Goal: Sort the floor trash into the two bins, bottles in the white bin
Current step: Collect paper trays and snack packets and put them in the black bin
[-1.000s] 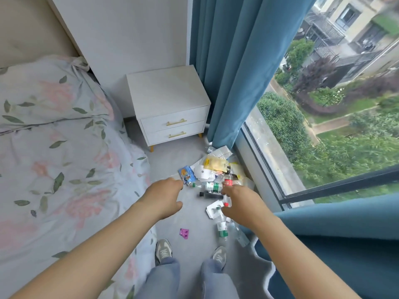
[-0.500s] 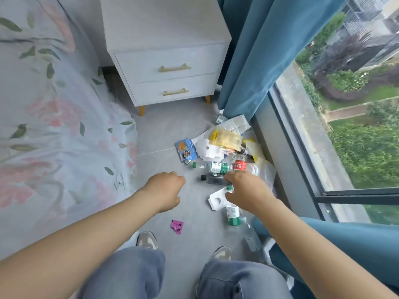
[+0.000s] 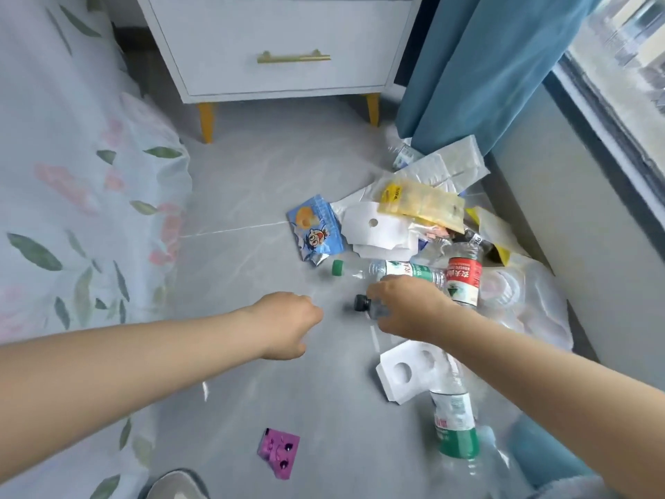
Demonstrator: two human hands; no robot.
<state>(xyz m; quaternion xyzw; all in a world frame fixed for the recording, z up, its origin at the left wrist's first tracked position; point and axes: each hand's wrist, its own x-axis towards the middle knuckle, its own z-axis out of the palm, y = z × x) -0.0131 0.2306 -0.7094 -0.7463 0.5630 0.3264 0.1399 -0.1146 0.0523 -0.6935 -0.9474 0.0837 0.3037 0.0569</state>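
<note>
Pickup step: right hand [image 3: 410, 307] covers the black-capped bottle [image 3: 363, 303] just below the green-capped bottle [image 3: 388, 270]; whether fingers have clamped it is unclear. Left hand [image 3: 284, 324] is curled shut, empty-looking, beside it. Next needs a lift toward the white bin, unseen here.

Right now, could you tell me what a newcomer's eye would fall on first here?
Probably the heap of trash on the grey floor, between the blue curtain and the white nightstand. Close in front of it, the right hand reaches onto a black-capped bottle, while the left hand hovers curled. A lone pink scrap lies nearer the feet.
</note>
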